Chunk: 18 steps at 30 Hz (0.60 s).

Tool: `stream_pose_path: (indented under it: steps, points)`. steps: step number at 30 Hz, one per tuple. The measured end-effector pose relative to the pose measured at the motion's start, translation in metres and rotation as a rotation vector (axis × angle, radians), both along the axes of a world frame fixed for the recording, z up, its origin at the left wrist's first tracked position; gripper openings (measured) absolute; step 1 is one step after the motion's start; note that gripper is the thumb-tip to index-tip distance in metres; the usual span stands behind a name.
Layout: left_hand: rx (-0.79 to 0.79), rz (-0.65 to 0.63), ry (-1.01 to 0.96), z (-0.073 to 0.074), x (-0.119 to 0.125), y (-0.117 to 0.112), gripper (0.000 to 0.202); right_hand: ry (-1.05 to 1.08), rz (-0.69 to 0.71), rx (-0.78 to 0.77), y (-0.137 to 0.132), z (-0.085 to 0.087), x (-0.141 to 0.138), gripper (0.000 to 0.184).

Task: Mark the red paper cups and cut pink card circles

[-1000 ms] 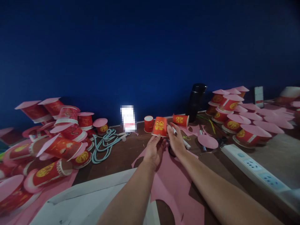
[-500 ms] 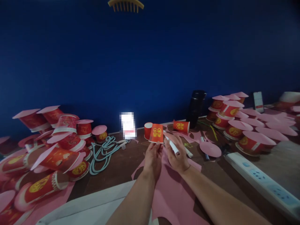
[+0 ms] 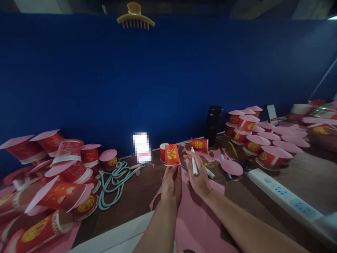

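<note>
**Head view, left to right.** At the far left a heap of red paper cups capped with pink paper discs (image 3: 60, 175) is lying tumbled on the brown wooden table (image 3: 137, 196). A coiled pale-green cord (image 3: 116, 175) is lying just beside the heap.

At centre the left hand (image 3: 171, 182) is gripping the red paper cup printed with gold characters (image 3: 172, 154) by its wide rim. The cup is mouth down, above the far part of the table. Just to its right the right hand (image 3: 198, 175) is clasping a white marker pen (image 3: 194, 166), which is now standing nearly upright. A second ago the pen was lying low in that hand, whose fingers were against the cup. The cup is therefore resting in one hand alone, and the pen appears to be clear of it.

A cut pink paper sheet (image 3: 195, 218) is lying flat beneath both wrists. Further right a black cylindrical flask (image 3: 213, 121) is standing. A loose pink paper disc (image 3: 231, 167) and a long white power strip (image 3: 286, 202) are lying nearer.

Bare table is showing mainly between the cord and the hands. A white flat board (image 3: 116, 240) is bounding the near side.
</note>
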<state>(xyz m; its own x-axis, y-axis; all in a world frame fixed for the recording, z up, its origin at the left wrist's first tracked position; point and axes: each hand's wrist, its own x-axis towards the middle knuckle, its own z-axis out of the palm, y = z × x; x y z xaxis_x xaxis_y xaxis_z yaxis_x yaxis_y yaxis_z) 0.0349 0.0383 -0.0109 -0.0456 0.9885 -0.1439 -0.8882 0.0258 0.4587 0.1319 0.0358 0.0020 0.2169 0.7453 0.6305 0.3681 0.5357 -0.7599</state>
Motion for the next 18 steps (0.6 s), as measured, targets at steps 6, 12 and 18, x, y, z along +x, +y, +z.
stream_pose_path:
  steps: [6, 12, 18]
  points:
    - [0.017, -0.071, 0.017, 0.008, -0.001, -0.012, 0.018, 0.150, 0.078, -0.086, 0.011, -0.006, 0.002, 0.053]
    - [0.067, -0.178, 0.093, 0.009, 0.000, -0.020, 0.019, 0.274, 0.259, -0.169, 0.006, 0.001, -0.002, 0.052]
    - [0.043, -0.163, 0.032, 0.013, 0.001, -0.023, 0.016, 0.329, 0.220, -0.219, 0.008, -0.005, -0.001, 0.046]
